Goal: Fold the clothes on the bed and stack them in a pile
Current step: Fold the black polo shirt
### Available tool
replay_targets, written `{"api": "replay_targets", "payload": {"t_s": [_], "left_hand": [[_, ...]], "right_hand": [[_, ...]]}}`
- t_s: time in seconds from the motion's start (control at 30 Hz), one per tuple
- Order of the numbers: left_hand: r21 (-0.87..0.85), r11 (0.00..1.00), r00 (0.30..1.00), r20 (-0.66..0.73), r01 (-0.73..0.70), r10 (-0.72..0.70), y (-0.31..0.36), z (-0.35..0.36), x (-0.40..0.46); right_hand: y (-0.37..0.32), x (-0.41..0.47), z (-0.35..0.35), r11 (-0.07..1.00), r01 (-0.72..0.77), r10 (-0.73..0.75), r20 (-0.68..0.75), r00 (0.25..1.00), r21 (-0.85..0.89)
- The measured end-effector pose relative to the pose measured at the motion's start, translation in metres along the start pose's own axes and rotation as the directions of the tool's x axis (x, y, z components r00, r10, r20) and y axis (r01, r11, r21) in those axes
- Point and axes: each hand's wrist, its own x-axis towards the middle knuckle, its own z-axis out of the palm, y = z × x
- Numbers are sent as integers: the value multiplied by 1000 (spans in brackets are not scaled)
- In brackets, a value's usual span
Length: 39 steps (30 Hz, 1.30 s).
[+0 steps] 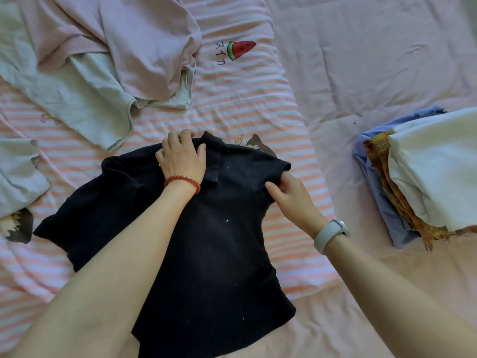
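A black polo shirt point(206, 241) lay spread on the near middle of the bed point(361, 60), over a pink striped sheet point(245, 99). The left hand point(182, 156) rested on it near the collar, fingers bent over the far shoulder edge. The right hand point(289, 195) pinched the right sleeve between thumb and fingers. Unfolded pink and pale green clothes point(103, 60) lay far left. A folded pile point(418, 177), white on top, sat at the right.
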Motion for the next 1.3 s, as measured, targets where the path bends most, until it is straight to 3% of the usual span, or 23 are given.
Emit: {"api": "replay_targets", "payload": {"t_s": [0.07,0.17,0.23,0.3,0.4,0.5,0.57,0.67,0.87,0.93,1.0,1.07,1.13,1.2,1.3], "left_hand": [[-43,996,996,-64,-73,70,2,-6,-20],[49,962,957,-98,-269,272,2,-3,-61],[167,930,941,141,-329,307,-1,5,-80],[245,915,901,378,-322,216,-9,20,-81],[240,922,862,481,-303,159,-13,31,-67],[224,925,857,488,-307,166,-13,33,-63],[219,927,861,479,-305,170,-16,32,-65],[214,927,863,474,-308,177,-18,33,-64],[181,934,853,487,-308,187,-15,28,-64],[86,953,880,416,-290,230,-15,18,-66],[-80,959,930,235,-272,284,-23,2,-71],[-150,940,947,49,-308,318,-41,-17,-72],[-81,946,949,-54,-315,312,-70,-32,-64],[2,976,975,-22,-220,220,-103,-48,-46],[20,996,978,192,-86,80,-152,-61,-16]], "right_hand": [[1,-3,2,987,38,-53,-94,994,-157],[5,-6,3,945,39,-103,-182,978,-326],[10,-6,3,900,-32,-62,-201,978,-434],[15,-5,2,866,-115,12,-208,978,-487],[20,-10,-1,904,-93,53,-105,993,-418],[19,-22,2,993,-114,114,-15,993,-9],[19,-27,6,990,-121,117,48,992,77],[20,-29,13,995,-77,83,86,993,-65],[24,-35,6,967,-154,112,-206,972,-203],[21,-37,3,941,-153,47,-330,943,-302],[7,-33,6,920,-74,-94,-400,912,-385],[-12,-20,14,877,54,-245,-346,906,-478],[-29,-1,27,759,170,-351,-175,920,-628],[-44,23,39,628,280,-384,24,923,-726],[-61,61,51,523,368,-301,237,924,-769]]}}
